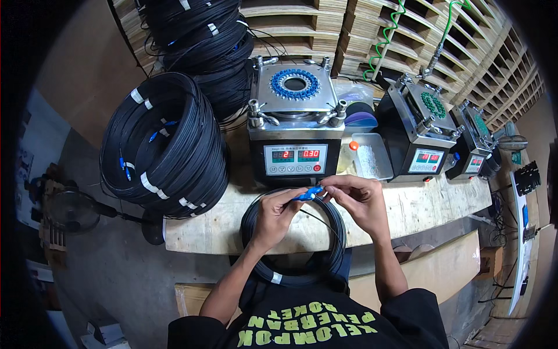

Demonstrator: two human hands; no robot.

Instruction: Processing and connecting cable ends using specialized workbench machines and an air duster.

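Basically both hands, left hand (278,210) and right hand (359,198), pinched 1 blue connector (308,193) together above the black cable coil (293,273).

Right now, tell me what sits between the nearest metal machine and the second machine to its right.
In the head view, a clear plastic tray lies on the bench between the nearest machine and the second machine, with an orange-capped bottle beside it.

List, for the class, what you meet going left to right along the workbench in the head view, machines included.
Stack of black cable coils → metal machine with blue ring → clear plastic tray → second machine → third machine.
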